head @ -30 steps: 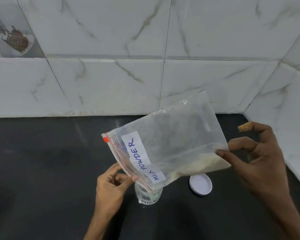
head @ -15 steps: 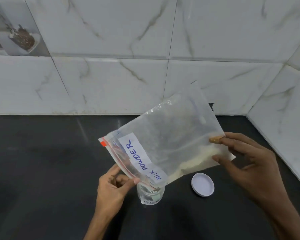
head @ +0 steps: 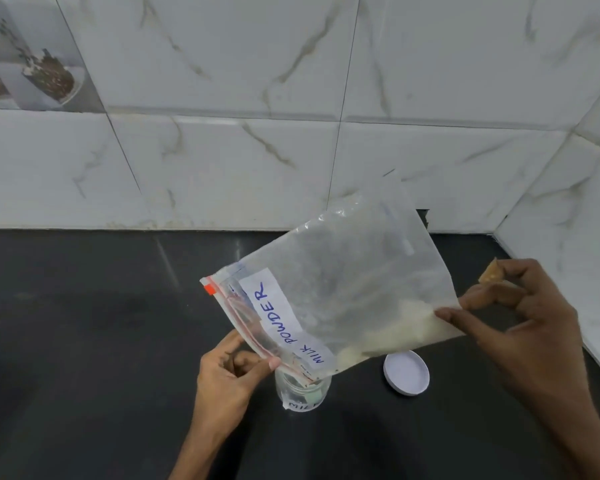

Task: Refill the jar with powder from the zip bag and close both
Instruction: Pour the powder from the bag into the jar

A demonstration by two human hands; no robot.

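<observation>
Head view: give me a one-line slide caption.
Both hands tilt the zip bag labelled MILK POWDER, its mouth over the open jar on the black counter; white lid lies beside.

Dark stone table (head: 84, 341) below a marble-tiled wall.
On it stand a small clear labelled glass jar (head: 303, 393) and, just right, a round white plastic lid (head: 406, 373).

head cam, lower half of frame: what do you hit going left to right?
left hand → glass jar → white lid → right hand. The zip bag spans from the left hand to the right hand above the jar, so it is left out of the order.
</observation>
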